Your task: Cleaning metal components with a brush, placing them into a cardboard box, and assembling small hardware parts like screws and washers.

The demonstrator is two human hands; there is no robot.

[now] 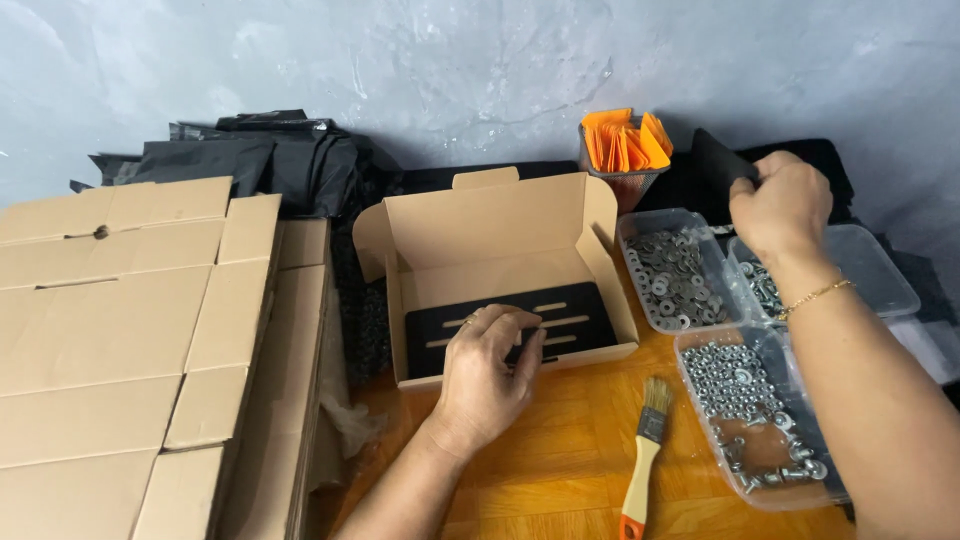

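Head view shows the left hand (487,365) at centre frame, fingers curled onto a flat black slotted metal plate (570,318) lying inside an open brown cardboard box (500,235). At upper right, the right hand (780,205) pinches a black flat piece (718,160) above clear plastic tubs of silver washers (672,268).
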